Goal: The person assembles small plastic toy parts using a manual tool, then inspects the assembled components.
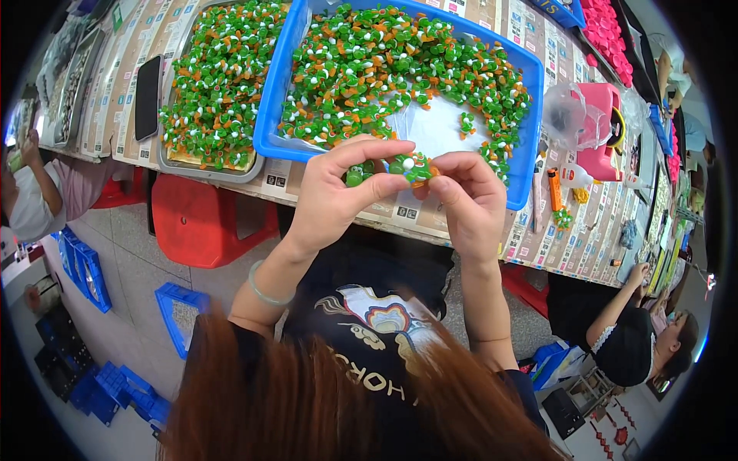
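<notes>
Between both hands, over the near edge of the table, is a small green, white and orange plastic figure [405, 165]. My left hand [327, 184] pinches one side of it with thumb and forefinger. More small green pieces [355, 176] sit in the curl of that hand's fingers. The fingertips of my right hand [470, 201] are closed on the orange end of the figure. Just beyond my hands stands a blue tray [273, 100] with many similar green, white and orange figures, its white lining bare in the middle.
Left of the blue tray are a metal tray [256, 170] full of like figures and a black phone [147, 100]. To the right lie an orange-handled cutter [554, 189], a white glue bottle [575, 176] and a pink holder [600, 157]. A red stool [192, 223] stands below; people sit at both sides.
</notes>
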The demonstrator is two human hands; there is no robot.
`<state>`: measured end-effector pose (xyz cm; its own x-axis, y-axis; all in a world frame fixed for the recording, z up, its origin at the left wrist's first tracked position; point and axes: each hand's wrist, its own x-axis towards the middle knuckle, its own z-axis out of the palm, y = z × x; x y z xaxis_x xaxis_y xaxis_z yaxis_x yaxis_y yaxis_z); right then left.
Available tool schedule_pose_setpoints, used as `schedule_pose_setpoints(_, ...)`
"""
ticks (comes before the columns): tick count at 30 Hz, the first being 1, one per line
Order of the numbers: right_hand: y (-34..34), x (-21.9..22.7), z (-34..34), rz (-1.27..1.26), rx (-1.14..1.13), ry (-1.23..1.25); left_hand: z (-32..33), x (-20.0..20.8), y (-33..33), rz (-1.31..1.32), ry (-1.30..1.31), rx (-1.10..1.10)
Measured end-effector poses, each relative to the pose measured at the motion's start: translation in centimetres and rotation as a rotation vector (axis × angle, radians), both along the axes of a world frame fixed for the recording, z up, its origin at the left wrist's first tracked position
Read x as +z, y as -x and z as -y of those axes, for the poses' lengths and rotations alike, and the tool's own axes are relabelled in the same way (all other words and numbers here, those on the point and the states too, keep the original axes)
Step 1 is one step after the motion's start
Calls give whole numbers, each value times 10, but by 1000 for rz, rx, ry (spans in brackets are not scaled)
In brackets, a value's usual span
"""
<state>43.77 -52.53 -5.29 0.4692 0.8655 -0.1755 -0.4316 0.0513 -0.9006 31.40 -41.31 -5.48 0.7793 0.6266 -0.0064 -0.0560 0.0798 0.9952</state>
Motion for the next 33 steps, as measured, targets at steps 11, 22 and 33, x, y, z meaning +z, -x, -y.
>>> schedule_pose_setpoints(11,3,-8,-7,850,-89,-46,2,-11,-2,94,674,-84)
schedule_pose_setpoints(22,-52,-31,-28,1069,417,589,-29,-31,15,602,1131,-89)
schedule_pose_setpoints(33,-51,-39,-30,801,139,350,-23,-18,11,193,959,107)
